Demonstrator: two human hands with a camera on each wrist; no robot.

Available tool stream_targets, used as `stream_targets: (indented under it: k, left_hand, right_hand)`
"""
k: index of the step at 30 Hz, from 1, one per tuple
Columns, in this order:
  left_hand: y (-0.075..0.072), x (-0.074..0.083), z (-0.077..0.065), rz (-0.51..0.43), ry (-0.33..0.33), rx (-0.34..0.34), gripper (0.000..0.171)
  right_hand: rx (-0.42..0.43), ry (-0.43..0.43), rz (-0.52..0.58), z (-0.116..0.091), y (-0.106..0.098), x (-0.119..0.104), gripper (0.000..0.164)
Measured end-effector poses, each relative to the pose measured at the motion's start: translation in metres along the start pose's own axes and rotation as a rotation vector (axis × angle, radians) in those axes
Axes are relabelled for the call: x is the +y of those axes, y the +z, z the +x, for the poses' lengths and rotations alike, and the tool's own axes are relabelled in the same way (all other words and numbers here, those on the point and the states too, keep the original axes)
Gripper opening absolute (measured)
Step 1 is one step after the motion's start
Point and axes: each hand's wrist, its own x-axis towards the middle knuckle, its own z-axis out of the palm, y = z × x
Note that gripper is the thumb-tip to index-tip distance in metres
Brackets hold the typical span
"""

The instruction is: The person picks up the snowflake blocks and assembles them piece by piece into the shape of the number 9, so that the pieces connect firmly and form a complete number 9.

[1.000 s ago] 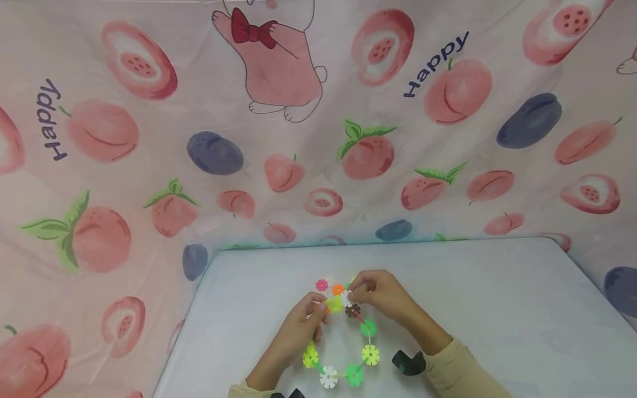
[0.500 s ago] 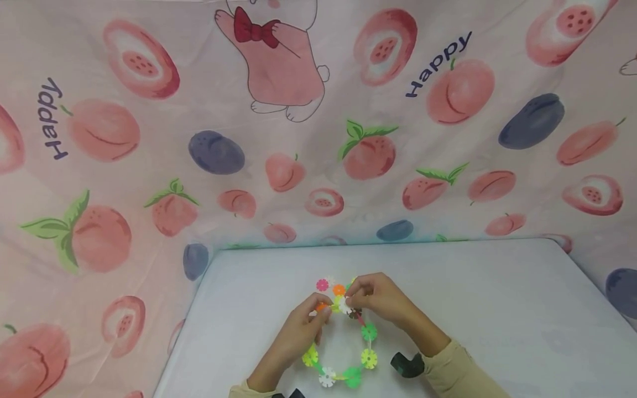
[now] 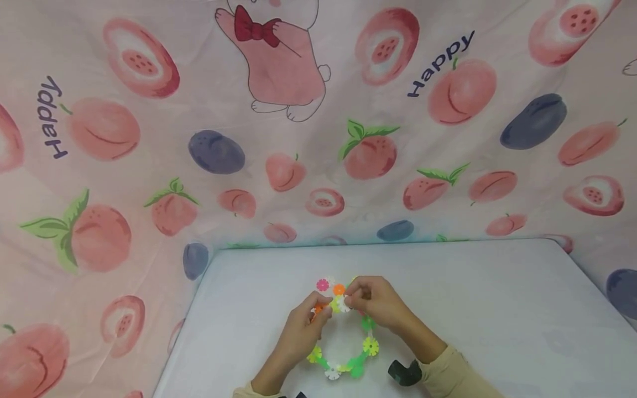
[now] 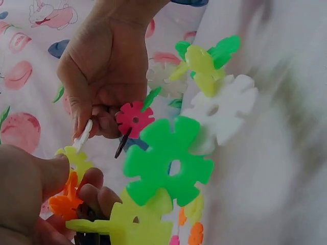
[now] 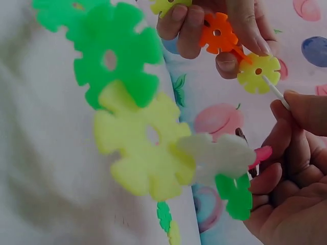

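A ring-shaped chain of flower-shaped interlocking plastic discs hangs between both hands, with a green disc (image 4: 171, 163) and a yellow-green disc (image 5: 145, 140) among its links. My left hand (image 3: 303, 326) pinches a yellow disc (image 5: 259, 74) at its edge, beside an orange disc (image 5: 218, 33) linked to it. Between thumb and forefinger, my right hand (image 3: 380, 298) pinches a white disc (image 4: 83, 135), seen edge-on in both wrist views. That white disc's edge meets the yellow disc. A pink disc (image 4: 135, 119) and a brown disc (image 4: 122, 144) sit near the right fingers.
Loose discs lie on the white table (image 3: 239, 309) beyond the hands, including a pink disc (image 3: 322, 284) and an orange disc (image 3: 339, 289). A black curved object (image 3: 405, 373) shows beside the right sleeve. Fruit-print cloth (image 3: 298, 138) hangs behind the table.
The right hand has brought the white disc slightly left and down, against the yellow disc. The lower chain has swung a little, and the brown disc has gone out of sight in the head view.
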Motion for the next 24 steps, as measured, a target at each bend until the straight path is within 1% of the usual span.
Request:
stream_targets:
  k: [4, 9, 14, 20, 24]
  left_hand:
    - [0.0014, 0.0015, 0.0000, 0.004, 0.012, 0.022, 0.013]
    - [0.0014, 0.0024, -0.0001, 0.033, 0.035, 0.026, 0.015]
    - [0.0010, 0.0020, 0.0001, 0.063, 0.068, 0.019, 0.012]
    - [0.0013, 0.0016, 0.0008, 0.158, 0.133, 0.016, 0.016]
    - [0.0020, 0.0027, -0.0003, 0.172, 0.129, 0.005, 0.018]
  right_hand:
    - [0.037, -0.005, -0.012, -0.0006, 0.0022, -0.0017, 0.008]
    - [0.049, 0.004, -0.022, -0.0017, 0.0027, -0.0041, 0.008]
    - [0.041, 0.004, -0.017, -0.0024, 0.0026, -0.0037, 0.007]
    - [0.001, -0.019, 0.005, -0.0029, 0.0021, -0.0029, 0.007]
    - [-0.007, -0.012, 0.003, -0.0031, 0.0017, -0.0022, 0.007]
